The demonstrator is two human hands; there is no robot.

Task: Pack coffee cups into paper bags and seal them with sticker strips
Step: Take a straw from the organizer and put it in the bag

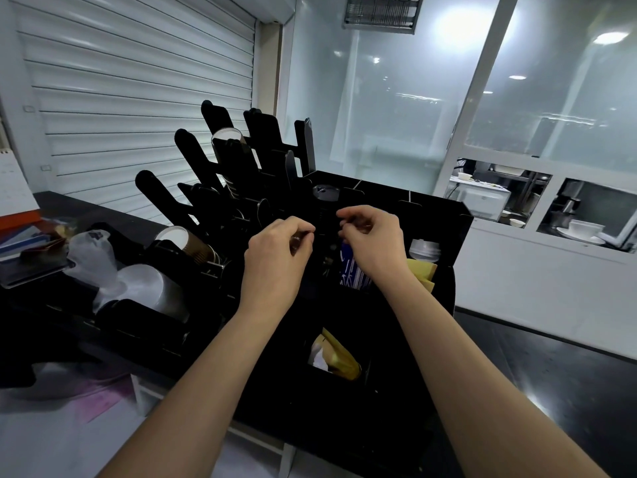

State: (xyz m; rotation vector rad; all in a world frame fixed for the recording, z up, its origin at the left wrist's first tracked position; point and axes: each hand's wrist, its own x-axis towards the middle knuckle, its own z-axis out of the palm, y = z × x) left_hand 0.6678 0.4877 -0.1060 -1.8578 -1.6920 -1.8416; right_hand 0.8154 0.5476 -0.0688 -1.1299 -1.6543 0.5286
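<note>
Hands over black organizer (pixel 431 215) | your left hand (pixel 275 250) and right hand (pixel 372 236) curl fingertips close together; what they pinch, cannot tell | paper cups (pixel 186 243) stacked in rack, left | yellow bags (pixel 341 357) in front compartment

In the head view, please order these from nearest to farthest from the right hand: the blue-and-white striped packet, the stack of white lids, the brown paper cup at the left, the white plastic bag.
From the right hand:
1. Blue-and-white striped packet, just below the hand.
2. Stack of white lids, slightly to its right.
3. Brown paper cup, lying in the rack, beyond the left hand.
4. White plastic bag, far left on the counter.
</note>
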